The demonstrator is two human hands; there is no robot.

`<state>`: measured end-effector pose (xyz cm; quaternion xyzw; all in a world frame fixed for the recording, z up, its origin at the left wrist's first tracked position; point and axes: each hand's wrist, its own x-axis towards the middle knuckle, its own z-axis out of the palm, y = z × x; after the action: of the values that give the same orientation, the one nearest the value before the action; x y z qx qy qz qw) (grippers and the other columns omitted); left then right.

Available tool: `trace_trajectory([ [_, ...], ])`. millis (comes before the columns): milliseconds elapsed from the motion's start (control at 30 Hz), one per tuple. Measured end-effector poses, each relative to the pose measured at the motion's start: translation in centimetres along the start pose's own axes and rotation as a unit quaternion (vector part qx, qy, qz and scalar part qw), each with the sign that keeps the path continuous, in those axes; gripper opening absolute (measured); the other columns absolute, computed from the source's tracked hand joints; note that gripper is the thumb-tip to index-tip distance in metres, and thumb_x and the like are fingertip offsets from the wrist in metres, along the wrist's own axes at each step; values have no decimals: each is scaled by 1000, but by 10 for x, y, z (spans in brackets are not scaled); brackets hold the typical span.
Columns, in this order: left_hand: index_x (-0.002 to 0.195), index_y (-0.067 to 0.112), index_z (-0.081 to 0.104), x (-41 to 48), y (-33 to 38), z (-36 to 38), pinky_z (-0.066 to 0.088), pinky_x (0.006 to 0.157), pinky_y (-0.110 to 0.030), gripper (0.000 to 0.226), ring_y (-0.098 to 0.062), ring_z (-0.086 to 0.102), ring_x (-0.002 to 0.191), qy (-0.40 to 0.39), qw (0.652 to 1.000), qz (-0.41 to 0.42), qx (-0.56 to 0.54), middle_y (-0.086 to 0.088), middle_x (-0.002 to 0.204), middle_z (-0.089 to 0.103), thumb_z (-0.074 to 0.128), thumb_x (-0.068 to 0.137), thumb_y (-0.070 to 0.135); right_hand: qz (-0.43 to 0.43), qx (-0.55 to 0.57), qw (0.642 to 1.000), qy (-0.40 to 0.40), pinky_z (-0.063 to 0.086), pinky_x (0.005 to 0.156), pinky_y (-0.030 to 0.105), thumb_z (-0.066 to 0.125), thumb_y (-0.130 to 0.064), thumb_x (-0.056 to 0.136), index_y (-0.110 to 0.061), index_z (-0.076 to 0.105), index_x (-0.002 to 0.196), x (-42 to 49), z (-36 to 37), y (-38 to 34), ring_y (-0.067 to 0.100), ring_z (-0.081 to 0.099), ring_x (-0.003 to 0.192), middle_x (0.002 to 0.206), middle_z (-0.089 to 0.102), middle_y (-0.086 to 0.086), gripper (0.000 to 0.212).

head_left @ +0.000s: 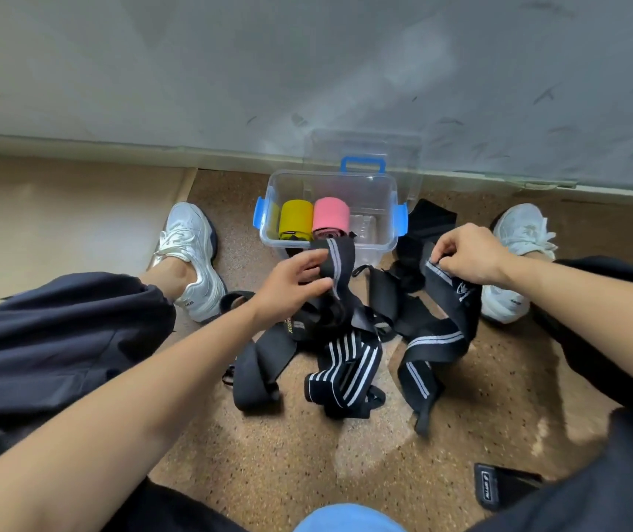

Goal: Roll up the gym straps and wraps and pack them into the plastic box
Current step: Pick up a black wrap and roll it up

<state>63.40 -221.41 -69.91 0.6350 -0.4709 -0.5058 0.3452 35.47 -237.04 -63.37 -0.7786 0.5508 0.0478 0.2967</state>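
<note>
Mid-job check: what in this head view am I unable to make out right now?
All in the head view:
- Whether left hand and right hand hold one striped wrap; the tangle hides its run.
- Plastic box front floor: covered by the raised wrap.
- Black pad, lower right: trouser leg covers part, label too small.
</note>
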Motion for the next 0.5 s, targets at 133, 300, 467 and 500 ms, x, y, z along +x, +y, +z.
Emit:
trace_trajectory([
  [133,134,20,64,-9,-40,-9,51,104,-38,46,-21,61,123,10,969,-19,246,-1,133,65,73,89,18,-8,55,998,-4,52,71,26,67,-2,84,-22,76,76,1,2,-3,12,67,81,78,73,-8,23],
  [300,131,24,67,-14,-62,-16,35,116,-38,74,-22,46,136,-103,892,-14,439,1,145,58,43,67,52,-65,84,993,-45,41,67,6,68,-3,90,-21,78,90,1,20,-9,0,64,85,90,74,-9,20],
  [467,132,19,66,-15,-67,-32,31,117,-35,63,-24,38,145,-129,861,17,491,-2,153,50,50,72,32,-82,145,984,-64,44,75,18,70,-3,91,-22,77,89,0,31,-12,5,62,77,89,73,-3,20],
  [500,128,23,68,-15,-73,-34,35,115,-38,56,-25,41,144,-127,849,22,513,-1,150,53,54,75,33,-83,148,984,-61,45,74,19,71,-4,91,-23,77,90,1,31,-13,7,61,76,90,73,-1,20],
])
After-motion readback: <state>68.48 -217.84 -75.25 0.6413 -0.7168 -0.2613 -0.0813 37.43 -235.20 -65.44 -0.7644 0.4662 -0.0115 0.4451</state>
